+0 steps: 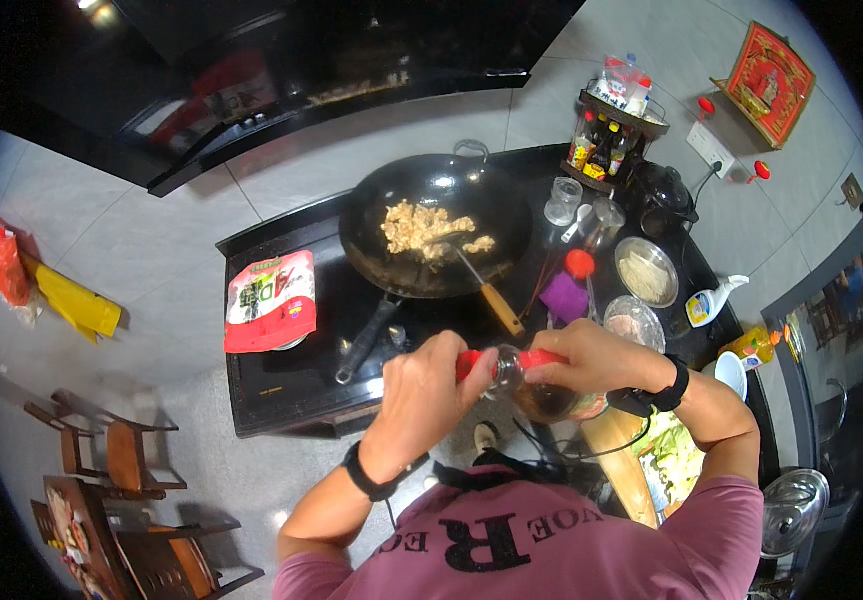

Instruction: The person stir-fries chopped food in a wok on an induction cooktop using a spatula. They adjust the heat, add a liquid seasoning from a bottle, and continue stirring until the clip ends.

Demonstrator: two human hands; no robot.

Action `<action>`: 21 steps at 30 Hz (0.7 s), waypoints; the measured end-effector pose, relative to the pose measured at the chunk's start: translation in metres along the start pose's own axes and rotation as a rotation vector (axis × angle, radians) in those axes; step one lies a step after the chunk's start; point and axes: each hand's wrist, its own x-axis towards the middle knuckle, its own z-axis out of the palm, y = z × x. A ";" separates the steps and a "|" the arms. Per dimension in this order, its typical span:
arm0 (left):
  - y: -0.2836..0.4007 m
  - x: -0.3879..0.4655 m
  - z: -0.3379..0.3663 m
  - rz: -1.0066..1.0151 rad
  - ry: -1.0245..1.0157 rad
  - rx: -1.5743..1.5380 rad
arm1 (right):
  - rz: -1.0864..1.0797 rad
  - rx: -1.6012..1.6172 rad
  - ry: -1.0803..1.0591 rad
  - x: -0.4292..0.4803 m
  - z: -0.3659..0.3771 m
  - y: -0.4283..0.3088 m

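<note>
In front of my chest, my left hand [431, 382] grips a red lid or cap [467, 364] at the mouth of a glass jar [544, 401] with dark contents. My right hand [589, 360] pinches another red part beside the clear neck; whether the two red parts join cannot be told. Beyond the hands, a black wok [476, 187] on the black cooktop holds light brown cooked food pieces [420, 229]. A spatula [503, 307] with a wooden handle rests in the wok, its blade by the food.
A red and white food packet [270, 304] lies left on the cooktop. To the right stand a steel bowl [647, 274], a glass jar [564, 201], a spray bottle [713, 301] and a condiment rack [623, 112]. Leafy vegetables [675, 457] lie near my right elbow. The wok's handle [364, 345] points towards me.
</note>
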 end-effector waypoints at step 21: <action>-0.091 -0.052 -0.048 -0.824 0.478 -0.804 | 0.179 -0.244 0.199 0.114 -0.107 0.053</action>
